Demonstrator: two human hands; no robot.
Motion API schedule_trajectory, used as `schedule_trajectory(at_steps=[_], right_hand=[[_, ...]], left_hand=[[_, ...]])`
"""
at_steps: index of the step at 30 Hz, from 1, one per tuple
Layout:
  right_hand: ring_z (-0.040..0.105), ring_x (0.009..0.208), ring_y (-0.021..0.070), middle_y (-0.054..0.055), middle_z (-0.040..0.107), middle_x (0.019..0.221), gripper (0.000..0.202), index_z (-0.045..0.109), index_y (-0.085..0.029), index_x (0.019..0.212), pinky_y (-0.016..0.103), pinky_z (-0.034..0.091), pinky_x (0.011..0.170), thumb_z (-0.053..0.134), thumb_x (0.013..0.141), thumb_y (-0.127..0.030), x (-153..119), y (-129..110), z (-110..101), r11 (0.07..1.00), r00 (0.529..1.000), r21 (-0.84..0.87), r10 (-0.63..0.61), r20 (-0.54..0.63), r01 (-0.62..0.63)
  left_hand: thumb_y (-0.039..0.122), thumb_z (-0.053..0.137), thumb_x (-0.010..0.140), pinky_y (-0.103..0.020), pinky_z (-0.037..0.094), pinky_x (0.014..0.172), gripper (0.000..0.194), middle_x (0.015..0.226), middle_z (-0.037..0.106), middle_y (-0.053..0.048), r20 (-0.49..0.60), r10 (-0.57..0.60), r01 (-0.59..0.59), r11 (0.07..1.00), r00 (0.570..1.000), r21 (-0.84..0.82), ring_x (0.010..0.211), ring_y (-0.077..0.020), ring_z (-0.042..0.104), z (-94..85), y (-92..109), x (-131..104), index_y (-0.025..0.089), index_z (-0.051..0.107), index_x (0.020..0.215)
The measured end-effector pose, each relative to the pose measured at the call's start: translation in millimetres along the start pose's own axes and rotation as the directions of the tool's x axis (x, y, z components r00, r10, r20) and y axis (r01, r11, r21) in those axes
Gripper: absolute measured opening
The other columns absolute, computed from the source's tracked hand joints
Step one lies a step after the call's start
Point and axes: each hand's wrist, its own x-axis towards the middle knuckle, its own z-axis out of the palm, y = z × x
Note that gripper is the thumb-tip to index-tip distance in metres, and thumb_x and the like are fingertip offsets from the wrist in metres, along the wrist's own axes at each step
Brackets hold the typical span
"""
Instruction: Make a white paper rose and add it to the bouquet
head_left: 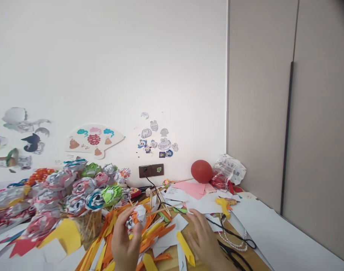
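My left hand is curved around a paper flower of white and orange paper, thumb on the near side and fingers on the far side. A thin wooden stick runs from the flower to the right. Its far end lies close to the fingertips of my right hand, whose fingers are apart and slightly bent. I see no grip on the stick there. Beneath both hands lie orange paper strips, a yellow folded strip and white paper pieces.
Many finished paper flowers crowd the left side, some above a container of sticks. Toward the right are a red balloon, a yellow glue gun, black-handled scissors and a bead string. A wall and cabinet stand behind.
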Motion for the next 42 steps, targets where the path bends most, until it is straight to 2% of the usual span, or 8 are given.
schedule_trajectory(at_steps=[4, 7, 10, 14, 22, 29, 36, 42], right_hand=[[0.047, 0.110, 0.0259, 0.010, 0.051, 0.121, 0.040, 0.040, -0.019, 0.124, 0.043, 0.037, 0.092, 0.046, 0.085, -0.026, 6.8, -1.0, -11.5, 0.982, 0.991, -0.173, -0.096, -0.092, 0.079], [0.054, 0.091, 0.0240, 0.007, 0.061, 0.100, 0.027, 0.050, -0.021, 0.112, 0.043, 0.037, 0.086, 0.046, 0.087, -0.031, 12.4, -5.1, -20.9, 0.980, 0.993, -0.191, -0.081, -0.091, 0.062], [0.052, 0.070, 0.0186, 0.003, 0.060, 0.075, 0.024, 0.058, -0.021, 0.091, 0.032, 0.040, 0.066, 0.035, 0.092, -0.030, 13.8, -7.2, -22.4, 0.989, 0.995, -0.129, -0.077, -0.059, 0.069], [0.048, 0.058, 0.0158, 0.002, 0.053, 0.060, 0.042, 0.058, -0.020, 0.075, 0.027, 0.032, 0.052, 0.023, 0.096, -0.026, 12.0, -6.2, -19.3, 0.982, 0.992, -0.146, -0.125, -0.029, 0.119], [0.052, 0.059, 0.0163, 0.004, 0.058, 0.063, 0.047, 0.060, -0.017, 0.086, 0.027, 0.031, 0.051, 0.016, 0.096, -0.032, 13.8, -8.7, -27.8, 0.985, 0.986, -0.048, -0.166, 0.034, 0.167], [0.054, 0.058, 0.0153, 0.002, 0.061, 0.063, 0.042, 0.060, -0.021, 0.082, 0.026, 0.030, 0.051, 0.023, 0.095, -0.034, 6.6, -5.2, -19.0, 0.999, 0.986, 0.028, -0.045, 0.163, 0.041], [0.053, 0.058, 0.0133, 0.001, 0.062, 0.064, 0.028, 0.060, -0.021, 0.076, 0.024, 0.028, 0.051, 0.036, 0.089, -0.027, 4.7, -8.3, -16.9, 0.989, 0.947, 0.086, 0.090, 0.310, -0.122], [0.046, 0.055, 0.0115, -0.002, 0.052, 0.056, 0.039, 0.055, -0.016, 0.063, 0.021, 0.028, 0.050, 0.034, 0.090, -0.035, 9.2, -10.0, -18.1, 0.897, 0.901, 0.278, 0.231, 0.367, -0.343]], left_hand=[[0.044, 0.056, 0.072, -0.028, 0.047, 0.062, 0.033, 0.080, 0.063, -0.003, 0.054, -0.362, 0.365, 0.905, 0.931, -0.218, 0.072, -0.0202, 0.059, 7.4, 7.8, -3.7, 0.020, 0.055, 0.094], [0.046, 0.056, 0.072, -0.026, 0.044, 0.055, 0.029, 0.059, 0.058, 0.002, 0.157, -0.458, 0.484, 0.820, 0.875, -0.306, 0.054, -0.0153, 0.053, 14.2, 14.0, -3.6, 0.020, 0.056, 0.084], [0.047, 0.055, 0.071, -0.025, 0.042, 0.050, 0.028, 0.053, 0.055, 0.003, 0.231, -0.493, 0.544, 0.782, 0.838, -0.303, 0.051, -0.0157, 0.052, 17.6, 15.3, -1.6, 0.020, 0.057, 0.078], [0.051, 0.057, 0.068, -0.027, 0.044, 0.049, 0.039, 0.060, 0.060, 0.000, 0.307, -0.516, 0.591, 0.764, 0.800, -0.258, 0.057, -0.0195, 0.057, 18.9, 7.6, 0.1, 0.019, 0.057, 0.091], [0.050, 0.059, 0.069, -0.023, 0.040, 0.045, 0.038, 0.048, 0.055, 0.005, 0.369, -0.509, 0.607, 0.762, 0.778, -0.227, 0.044, -0.0132, 0.048, 20.2, -4.7, 0.0, 0.020, 0.052, 0.092], [0.049, 0.059, 0.068, -0.021, 0.040, 0.045, 0.035, 0.049, 0.055, 0.005, 0.357, -0.539, 0.631, 0.740, 0.763, -0.231, 0.046, -0.0123, 0.048, 21.2, -4.6, -1.3, 0.021, 0.053, 0.088], [0.051, 0.060, 0.065, -0.021, 0.038, 0.041, 0.036, 0.046, 0.053, 0.005, 0.315, -0.566, 0.641, 0.730, 0.762, -0.237, 0.043, -0.0119, 0.046, 21.8, -2.7, -0.8, 0.020, 0.055, 0.083], [0.045, 0.072, 0.055, -0.026, 0.047, 0.050, 0.061, 0.088, 0.065, -0.005, 0.372, -0.578, 0.687, 0.614, 0.726, -0.388, 0.063, -0.0170, 0.061, 21.4, -11.5, 2.8, 0.021, 0.053, 0.108]])
